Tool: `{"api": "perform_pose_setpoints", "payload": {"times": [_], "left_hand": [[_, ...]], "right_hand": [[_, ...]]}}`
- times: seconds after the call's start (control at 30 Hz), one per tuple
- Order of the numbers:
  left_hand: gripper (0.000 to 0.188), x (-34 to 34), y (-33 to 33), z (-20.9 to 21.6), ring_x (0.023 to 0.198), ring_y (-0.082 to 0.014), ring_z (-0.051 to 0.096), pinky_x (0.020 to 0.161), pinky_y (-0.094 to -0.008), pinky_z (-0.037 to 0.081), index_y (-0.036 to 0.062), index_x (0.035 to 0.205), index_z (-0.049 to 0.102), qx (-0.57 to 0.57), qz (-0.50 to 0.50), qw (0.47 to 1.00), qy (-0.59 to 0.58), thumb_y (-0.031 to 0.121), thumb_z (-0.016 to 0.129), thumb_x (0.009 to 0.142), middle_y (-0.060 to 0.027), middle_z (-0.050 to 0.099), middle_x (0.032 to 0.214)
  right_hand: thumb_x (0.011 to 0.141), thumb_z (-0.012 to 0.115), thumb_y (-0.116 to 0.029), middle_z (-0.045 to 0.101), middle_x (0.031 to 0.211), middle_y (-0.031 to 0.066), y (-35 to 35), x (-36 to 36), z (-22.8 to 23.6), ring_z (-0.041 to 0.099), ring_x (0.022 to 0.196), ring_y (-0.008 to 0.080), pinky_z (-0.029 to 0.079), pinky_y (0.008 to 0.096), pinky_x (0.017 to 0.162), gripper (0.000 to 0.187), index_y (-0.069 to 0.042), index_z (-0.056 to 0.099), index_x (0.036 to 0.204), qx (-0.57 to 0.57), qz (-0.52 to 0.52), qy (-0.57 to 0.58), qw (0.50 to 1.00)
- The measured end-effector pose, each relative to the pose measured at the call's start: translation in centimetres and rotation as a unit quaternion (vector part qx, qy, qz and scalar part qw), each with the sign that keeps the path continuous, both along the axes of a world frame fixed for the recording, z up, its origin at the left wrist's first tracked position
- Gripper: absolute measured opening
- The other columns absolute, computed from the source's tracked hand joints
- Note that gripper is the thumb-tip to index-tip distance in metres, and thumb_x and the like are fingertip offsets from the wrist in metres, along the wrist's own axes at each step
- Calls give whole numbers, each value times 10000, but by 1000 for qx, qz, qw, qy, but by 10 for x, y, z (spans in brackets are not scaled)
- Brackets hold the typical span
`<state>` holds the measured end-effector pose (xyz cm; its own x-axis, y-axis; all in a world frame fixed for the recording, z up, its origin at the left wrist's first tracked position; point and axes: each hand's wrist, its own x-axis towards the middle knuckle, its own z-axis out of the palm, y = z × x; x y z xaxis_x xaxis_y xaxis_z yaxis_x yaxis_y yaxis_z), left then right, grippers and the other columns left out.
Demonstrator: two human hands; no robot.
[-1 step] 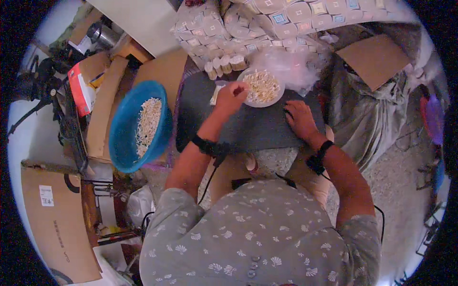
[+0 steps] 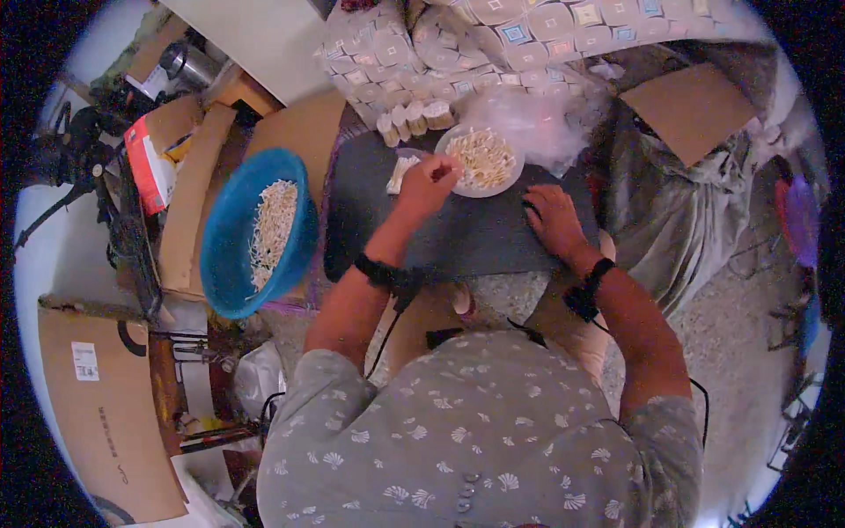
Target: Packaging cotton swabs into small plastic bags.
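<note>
Shifted slightly toward the white bowl of cotton swabs on the table, the left hand is being held curled, any grip unclear; the right hand is being rested there, loose. Swabs are probably best being pinched lightly mid-stick.

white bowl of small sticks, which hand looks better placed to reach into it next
Probably the left: the left hand is at the left edge of the white bowl, while the right hand rests on the dark tabletop, apart from the bowl.
</note>
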<state>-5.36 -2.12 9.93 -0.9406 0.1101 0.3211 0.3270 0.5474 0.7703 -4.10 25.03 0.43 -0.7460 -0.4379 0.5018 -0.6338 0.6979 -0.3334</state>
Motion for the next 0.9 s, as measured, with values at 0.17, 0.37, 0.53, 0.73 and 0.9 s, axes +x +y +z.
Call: {"api": "perform_pose_setpoints", "payload": {"times": [0.17,0.37,0.53,0.73,0.9], "left_hand": [[155,47,13,-25,632,-88,545,570,-247,470,39,950,625,50,-11,992,-120,160,633,854,-7,596,754],[130,60,23,-69,669,-105,561,604,-246,490,43,951,605,180,-17,967,-182,158,572,899,-16,588,763],[114,61,23,-83,654,-74,549,564,-231,469,47,962,599,167,-34,971,-171,135,576,892,-3,591,760],[177,61,21,-93,685,-107,565,612,-254,491,46,979,586,216,-41,965,-143,203,571,897,-33,613,827],[166,65,20,-93,689,-105,567,612,-253,490,50,976,584,186,-25,970,-155,196,567,899,-31,612,829]], "right_hand": [[839,594,-167,631,1010,116,-7,6,6,563,1000,294,433,397,875,203,-57,630,1006,-94,-18,-67,993],[876,574,-269,646,1007,107,-29,21,14,580,958,296,416,420,884,241,-103,646,1036,-153,33,-179,971],[862,593,-294,644,1027,97,-30,25,15,574,980,291,411,410,883,263,-106,642,1039,-116,32,-160,980],[792,668,-310,628,1076,86,-32,27,11,557,1022,297,401,420,911,317,-107,623,1031,-118,64,-60,989],[739,714,-319,625,1080,90,-31,24,9,551,1042,295,395,426,933,363,-92,622,1007,-84,75,-89,990]]}}
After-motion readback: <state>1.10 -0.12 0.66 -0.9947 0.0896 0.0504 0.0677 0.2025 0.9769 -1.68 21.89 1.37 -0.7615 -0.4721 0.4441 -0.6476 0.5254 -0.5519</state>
